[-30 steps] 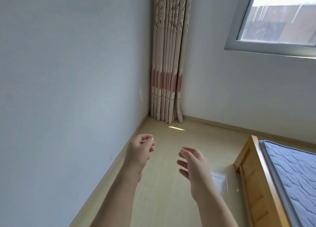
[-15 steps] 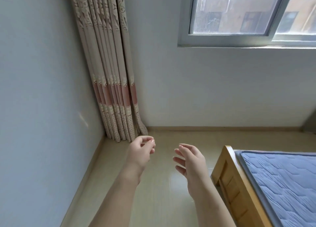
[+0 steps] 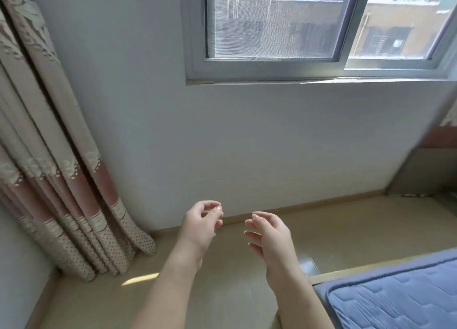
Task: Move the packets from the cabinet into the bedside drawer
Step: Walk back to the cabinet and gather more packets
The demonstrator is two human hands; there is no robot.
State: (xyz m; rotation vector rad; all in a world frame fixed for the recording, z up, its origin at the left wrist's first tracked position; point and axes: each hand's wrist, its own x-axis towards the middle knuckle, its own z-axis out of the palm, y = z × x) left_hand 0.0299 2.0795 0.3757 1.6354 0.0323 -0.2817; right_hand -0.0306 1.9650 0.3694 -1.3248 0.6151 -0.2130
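Now my left grip (image 3: 200,226) hangs loosely curled and my right grip (image 3: 270,234) is relaxed and spread, both holding nothing above the glossy beige floor (image 3: 346,229). A blue quilted mattress (image 3: 395,296) lies to the right, a beige-pink curtain (image 3: 61,180) to the left. Where the packets are, I cannot tell.

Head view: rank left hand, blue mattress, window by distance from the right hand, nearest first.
From the right hand:
1. left hand, just to its left.
2. blue mattress, lower right.
3. window, high on the far wall.
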